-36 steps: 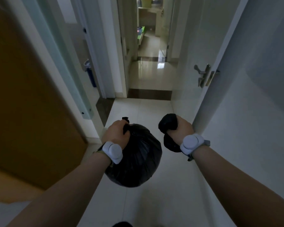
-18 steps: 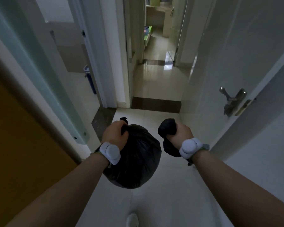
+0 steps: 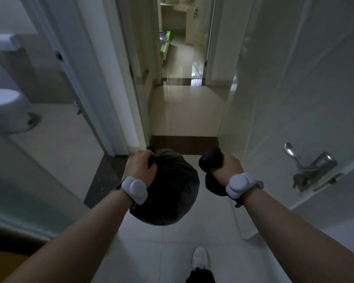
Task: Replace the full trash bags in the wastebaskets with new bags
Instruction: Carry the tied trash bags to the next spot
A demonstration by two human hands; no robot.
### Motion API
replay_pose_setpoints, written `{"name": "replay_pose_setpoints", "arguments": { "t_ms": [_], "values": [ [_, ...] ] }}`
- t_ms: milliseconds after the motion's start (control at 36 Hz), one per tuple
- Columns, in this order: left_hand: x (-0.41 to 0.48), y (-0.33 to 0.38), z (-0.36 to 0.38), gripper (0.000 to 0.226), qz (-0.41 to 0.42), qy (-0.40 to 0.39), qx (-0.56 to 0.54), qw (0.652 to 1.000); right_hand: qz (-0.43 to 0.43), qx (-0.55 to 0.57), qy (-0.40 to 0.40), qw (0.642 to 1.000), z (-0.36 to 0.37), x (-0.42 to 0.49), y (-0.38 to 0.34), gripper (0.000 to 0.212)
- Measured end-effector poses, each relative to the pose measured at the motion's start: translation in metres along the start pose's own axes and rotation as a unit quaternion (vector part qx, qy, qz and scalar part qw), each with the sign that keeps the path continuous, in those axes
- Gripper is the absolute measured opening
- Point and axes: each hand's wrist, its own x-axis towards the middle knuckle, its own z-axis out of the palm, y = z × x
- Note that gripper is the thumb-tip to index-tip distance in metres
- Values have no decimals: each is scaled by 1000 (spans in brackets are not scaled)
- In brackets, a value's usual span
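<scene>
The person is on the hallway floor [image 3: 151, 252] by a white door [image 3: 294, 99]; no wastebasket shows here; the big full trash bag [image 3: 172, 193] hangs tied up in the air, so it is out of its bin; the left hand [image 3: 140, 168] is closed tight round its neck; the right hand [image 3: 227, 166] squeezes a small black bundle [image 3: 211, 160], maybe new bags; I think fresh bags are yet to go in.

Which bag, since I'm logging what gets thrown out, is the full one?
The big bag in the left hand: it hangs round and bulging, while the right hand grips a small bag, crumpled.
</scene>
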Motion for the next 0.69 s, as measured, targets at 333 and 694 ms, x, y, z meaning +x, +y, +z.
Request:
{"name": "replay_pose_setpoints", "arguments": {
  "t_ms": [333,694],
  "values": [
    [184,20,33,23,-34,20,-20,999,-2,53,-19,998,-34,212,1,10],
    [395,-24,52,23,-33,30,-25,999,-22,27,4,999,-18,425,-31,24]
  ]
}}
